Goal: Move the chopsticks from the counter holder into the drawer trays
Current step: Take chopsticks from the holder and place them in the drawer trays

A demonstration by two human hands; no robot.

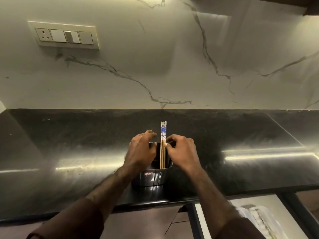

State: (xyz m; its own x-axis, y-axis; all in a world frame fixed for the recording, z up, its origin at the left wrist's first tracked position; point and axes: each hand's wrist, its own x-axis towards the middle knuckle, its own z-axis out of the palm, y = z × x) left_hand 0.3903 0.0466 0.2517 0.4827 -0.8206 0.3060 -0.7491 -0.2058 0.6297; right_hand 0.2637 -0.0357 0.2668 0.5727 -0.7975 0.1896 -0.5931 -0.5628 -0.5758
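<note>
On the dark counter [241, 135], the left hand [141, 149] steadies the steel holder [151, 176], fingers spread open on its rim, while the right hand [181, 150] pinches the upright chopsticks [163, 135]; a straight vertical lift should keep the bundle together.

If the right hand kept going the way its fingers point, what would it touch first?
The right hand points left toward the blue-patterned wooden chopsticks standing in the metal holder; its fingertips seem already touching them, though depth is unclear.
</note>
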